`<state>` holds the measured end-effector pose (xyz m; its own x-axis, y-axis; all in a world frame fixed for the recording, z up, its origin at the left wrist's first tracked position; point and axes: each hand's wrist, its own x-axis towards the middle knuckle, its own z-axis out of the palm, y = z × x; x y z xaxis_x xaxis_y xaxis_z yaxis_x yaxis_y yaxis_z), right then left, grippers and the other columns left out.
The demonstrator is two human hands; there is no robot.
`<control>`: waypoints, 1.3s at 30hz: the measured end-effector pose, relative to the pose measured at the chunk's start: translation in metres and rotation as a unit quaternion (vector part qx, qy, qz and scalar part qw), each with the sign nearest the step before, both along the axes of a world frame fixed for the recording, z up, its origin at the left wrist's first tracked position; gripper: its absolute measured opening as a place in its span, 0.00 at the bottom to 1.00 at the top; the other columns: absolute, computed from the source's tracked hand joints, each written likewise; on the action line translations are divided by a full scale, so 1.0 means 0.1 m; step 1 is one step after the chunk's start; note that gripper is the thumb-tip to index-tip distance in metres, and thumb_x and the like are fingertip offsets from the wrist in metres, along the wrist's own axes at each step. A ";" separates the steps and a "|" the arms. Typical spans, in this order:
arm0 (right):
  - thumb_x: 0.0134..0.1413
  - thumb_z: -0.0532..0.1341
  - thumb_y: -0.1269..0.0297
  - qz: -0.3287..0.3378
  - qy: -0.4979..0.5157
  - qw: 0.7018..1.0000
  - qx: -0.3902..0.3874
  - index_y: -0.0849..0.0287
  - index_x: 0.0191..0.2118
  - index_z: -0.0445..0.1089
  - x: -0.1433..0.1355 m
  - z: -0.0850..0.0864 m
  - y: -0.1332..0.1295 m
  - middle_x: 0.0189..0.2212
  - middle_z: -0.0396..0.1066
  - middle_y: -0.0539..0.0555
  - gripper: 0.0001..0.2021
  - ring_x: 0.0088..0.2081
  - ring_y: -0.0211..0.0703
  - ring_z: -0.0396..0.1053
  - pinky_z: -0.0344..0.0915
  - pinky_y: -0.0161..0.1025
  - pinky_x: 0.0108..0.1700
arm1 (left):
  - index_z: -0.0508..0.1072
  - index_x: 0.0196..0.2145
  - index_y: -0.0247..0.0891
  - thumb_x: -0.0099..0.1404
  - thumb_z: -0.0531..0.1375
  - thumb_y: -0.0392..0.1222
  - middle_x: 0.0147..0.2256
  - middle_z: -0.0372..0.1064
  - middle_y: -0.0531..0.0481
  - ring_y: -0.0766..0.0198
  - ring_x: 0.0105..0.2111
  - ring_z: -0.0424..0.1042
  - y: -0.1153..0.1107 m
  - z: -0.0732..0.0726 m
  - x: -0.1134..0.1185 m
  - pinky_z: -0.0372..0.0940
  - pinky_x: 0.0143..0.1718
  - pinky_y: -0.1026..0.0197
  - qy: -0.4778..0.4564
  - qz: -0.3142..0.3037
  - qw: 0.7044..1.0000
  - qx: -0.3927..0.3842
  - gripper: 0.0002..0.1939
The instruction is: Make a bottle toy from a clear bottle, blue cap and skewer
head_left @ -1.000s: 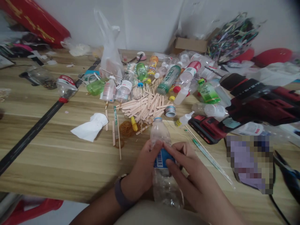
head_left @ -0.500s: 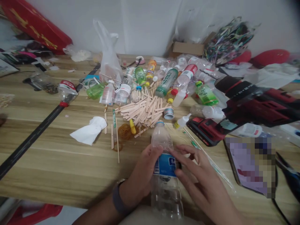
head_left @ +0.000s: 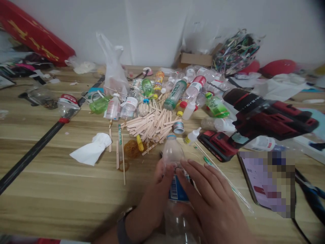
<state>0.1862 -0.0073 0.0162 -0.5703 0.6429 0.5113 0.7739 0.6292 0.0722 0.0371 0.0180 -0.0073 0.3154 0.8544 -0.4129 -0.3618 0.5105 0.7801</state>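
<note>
A clear plastic bottle (head_left: 173,150) with a light-blue cap stands in front of me, its upper end leaning away. My left hand (head_left: 153,195) is closed around its left side, thumb pressed near the top of the blue label (head_left: 175,189). Across the bottle's right side lies my right hand (head_left: 214,193), fingers stretched out and touching it around the label's upper edge. That hand covers much of the label. Just beyond the bottle are a pile of wooden craft sticks (head_left: 152,123), a small tin (head_left: 178,127) and a white glue bottle (head_left: 193,136).
A red and black cordless drill (head_left: 266,115) stands at the right, near a phone (head_left: 264,183). Several plastic bottles crowd the back. At the left are a crumpled tissue (head_left: 92,149) and a long black bar (head_left: 33,152) with a cut bottle top (head_left: 68,106).
My right hand has moved left onto the bottle, its fingers now covering more of the label. The bottle has turned slightly, bringing the barcode forward. The view has shifted a little.
</note>
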 end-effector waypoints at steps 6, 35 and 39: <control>0.73 0.48 0.55 -0.006 0.070 0.996 -0.047 0.68 0.58 0.66 -0.04 -0.02 0.01 0.57 0.69 0.64 0.23 0.60 0.54 0.63 0.59 0.50 0.59 | 0.68 0.54 0.40 0.64 0.60 0.61 0.49 0.76 0.43 0.53 0.48 0.76 0.02 0.02 -0.01 0.69 0.50 0.53 0.023 -0.014 1.000 0.009 0.28; 0.72 0.47 0.48 -0.037 0.100 0.986 -0.127 0.54 0.66 0.58 0.31 -0.18 -0.07 0.67 0.55 0.62 0.25 0.66 0.57 0.56 0.63 0.60 0.59 | 0.68 0.56 0.38 0.67 0.57 0.56 0.49 0.76 0.42 0.51 0.47 0.75 0.04 0.10 -0.02 0.69 0.49 0.52 0.046 -0.028 0.999 0.009 0.25; 0.71 0.48 0.49 -0.022 0.072 0.993 -0.093 0.59 0.65 0.60 0.28 -0.22 -0.05 0.65 0.56 0.66 0.26 0.65 0.61 0.57 0.62 0.64 0.57 | 0.69 0.56 0.40 0.66 0.57 0.59 0.51 0.76 0.41 0.49 0.50 0.74 0.03 0.16 -0.04 0.69 0.51 0.51 0.056 -0.040 0.998 0.008 0.27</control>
<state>0.2140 -0.0122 -0.0057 -0.4694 0.7564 0.4555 0.7942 0.5871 -0.1566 0.0331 0.0211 0.0087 0.3356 0.8353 -0.4355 -0.2307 0.5211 0.8218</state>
